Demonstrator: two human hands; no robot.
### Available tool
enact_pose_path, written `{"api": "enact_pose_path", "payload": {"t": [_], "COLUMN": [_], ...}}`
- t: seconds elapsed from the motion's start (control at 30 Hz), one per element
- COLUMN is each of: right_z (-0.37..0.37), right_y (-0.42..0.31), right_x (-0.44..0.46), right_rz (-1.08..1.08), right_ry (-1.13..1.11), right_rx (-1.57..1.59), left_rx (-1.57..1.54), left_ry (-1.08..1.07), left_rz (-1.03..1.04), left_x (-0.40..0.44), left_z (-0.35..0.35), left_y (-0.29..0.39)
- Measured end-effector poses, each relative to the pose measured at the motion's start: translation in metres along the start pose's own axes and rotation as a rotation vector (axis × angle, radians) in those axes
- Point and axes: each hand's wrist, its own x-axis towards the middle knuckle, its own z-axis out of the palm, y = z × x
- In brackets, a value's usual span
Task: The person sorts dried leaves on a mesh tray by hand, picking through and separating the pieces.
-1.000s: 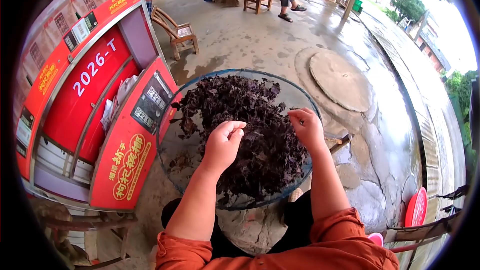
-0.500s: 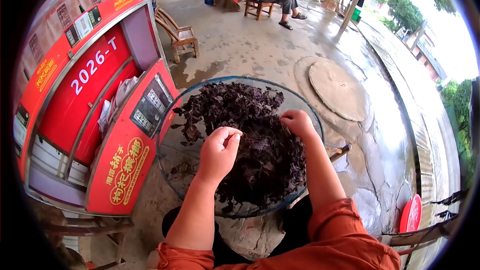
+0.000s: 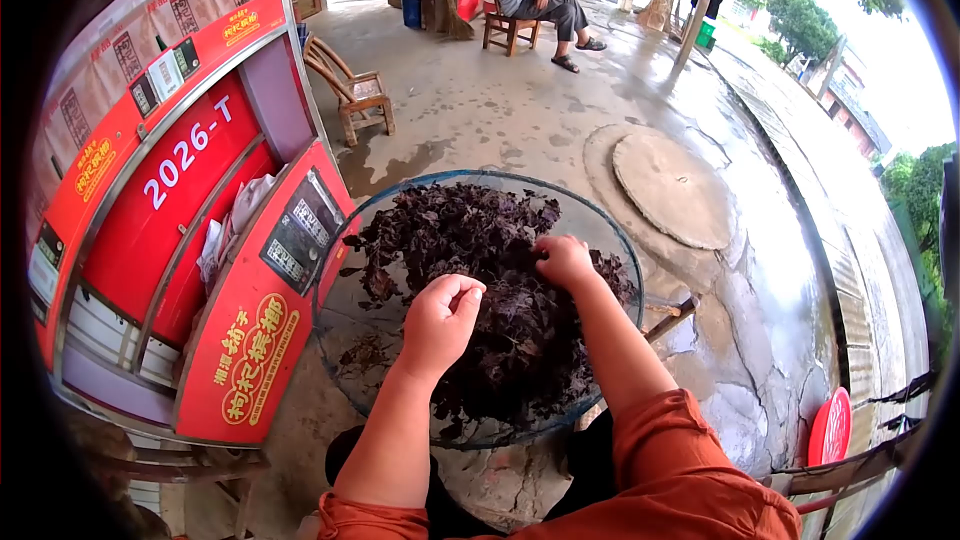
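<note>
A heap of dark purple, crinkled leaves (image 3: 510, 340) covers much of a round mesh tray (image 3: 345, 380) with a blue-green rim. Above the heap's left part, my left hand (image 3: 442, 320) is closed, thumb pressed against the curled fingers; whatever lies in the pinch, if anything, is too small to make out. My right hand (image 3: 566, 261) reaches into the upper middle of the heap, with its fingers bent together on the dark leaves and the tips partly hidden. A few loose brownish bits lie on the mesh at the left.
To the left stands a red display cabinet (image 3: 260, 340). Behind the tray are a small wooden chair (image 3: 355, 95) and a person (image 3: 545, 5) seated on another chair. A round concrete slab (image 3: 672, 188) lies on the wet floor. At lower right is a red basin (image 3: 830, 428).
My right hand has moved left and slightly down, further into the leaves. The left hand stays pinched in nearly the same place. The view has shifted a little.
</note>
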Motion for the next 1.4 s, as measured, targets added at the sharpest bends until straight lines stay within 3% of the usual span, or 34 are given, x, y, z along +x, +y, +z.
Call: {"api": "enact_pose_path", "payload": {"t": [0.17,0.2,0.23,0.3,0.37,0.5,0.57,0.63,0.7,0.8,0.87,1.0,1.17,1.4], "right_z": [-0.027,-0.027,-0.029,-0.038,-0.050,-0.059,-0.058,-0.050,-0.051,-0.045,-0.043,-0.044,-0.046,-0.036], "right_y": [0.013,0.014,0.016,0.014,-0.004,-0.046,-0.073,-0.095,-0.114,-0.116,-0.107,-0.081,-0.053,-0.093], "right_x": [-0.009,-0.010,-0.011,-0.019,-0.035,-0.069,-0.090,-0.107,-0.125,-0.125,-0.121,-0.110,-0.102,-0.122], "right_rz": [0.056,-0.067,-0.071,0.006,0.011,-0.066,-0.041,-0.070,-0.066,-0.116,-0.086,-0.030,0.061,-0.122], "right_ry": [0.285,0.407,0.412,0.363,0.346,0.382,0.346,0.331,0.202,0.216,0.262,0.350,0.307,0.005], "right_rx": [0.506,0.599,0.598,1.031,1.097,1.448,1.576,1.565,1.566,1.599,1.653,1.674,1.817,1.672], "left_rx": [0.000,-0.012,-0.023,-0.038,-0.051,-0.275,-0.731,-0.865,-0.885,-0.842,-0.808,-0.796,-0.830,-0.898], "left_ry": [-0.008,-0.010,-0.011,-0.025,-0.041,-0.187,-0.253,-0.279,-0.316,-0.182,-0.092,-0.108,-0.106,-0.175], "left_rz": [0.005,-0.005,-0.016,-0.019,-0.020,-0.207,-0.404,-0.446,-0.338,-0.403,-0.459,-0.440,-0.429,-0.475], "left_x": [0.004,0.004,0.004,0.003,0.004,0.005,0.003,-0.003,-0.004,-0.005,-0.004,-0.002,0.003,-0.003], "left_z": [-0.003,-0.003,-0.002,0.001,0.007,0.013,0.018,0.025,0.032,0.030,0.026,0.015,0.014,0.030], "left_y": [-0.002,-0.003,-0.003,-0.006,-0.008,-0.008,0.007,0.015,0.005,0.002,0.005,-0.003,-0.004,0.007]}}
